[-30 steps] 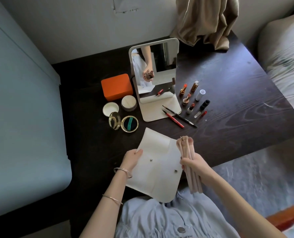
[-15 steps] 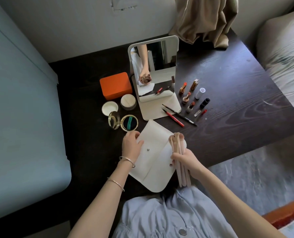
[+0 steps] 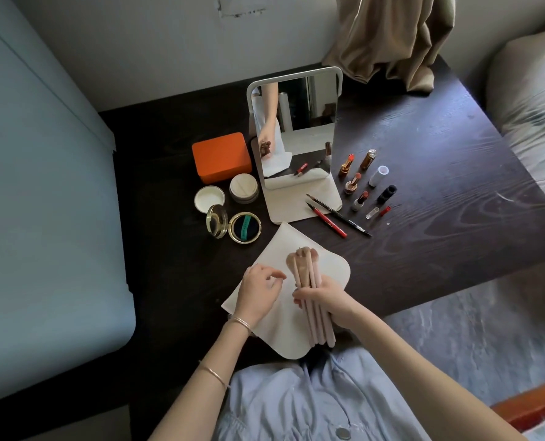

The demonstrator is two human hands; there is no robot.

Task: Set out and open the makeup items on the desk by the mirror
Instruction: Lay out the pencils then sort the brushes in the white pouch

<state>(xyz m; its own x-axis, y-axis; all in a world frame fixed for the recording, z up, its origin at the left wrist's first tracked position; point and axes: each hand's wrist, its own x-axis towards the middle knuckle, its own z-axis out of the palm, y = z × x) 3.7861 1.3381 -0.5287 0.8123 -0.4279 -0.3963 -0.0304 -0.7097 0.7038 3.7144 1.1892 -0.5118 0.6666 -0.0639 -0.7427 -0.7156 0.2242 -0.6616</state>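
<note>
right hand [image 3: 330, 297] grip: fingers wrapped round a bundle of pink makeup brushes [image 3: 309, 291] (bristle ends toward the mirror [image 3: 295, 135]) | left hand [image 3: 258, 291] grip: holds nothing, fingers loosely curled, thumb near forefinger, resting on the white pouch [image 3: 274, 249] | pouch flat on the dark worktop [image 3: 439, 192], brushes over it

Everything's spread around the mirror [image 3: 296, 135] on the surface [image 3: 424, 192]

Box [image 3: 221, 157], jar [image 3: 244, 188], lid [image 3: 210, 198] and compact [image 3: 233, 226] sit left of it, lipsticks [image 3: 357, 183] right, two pencils [image 3: 338, 218] in front, and the pouch [image 3: 277, 249] nearest, under the brushes [image 3: 309, 281].
</note>
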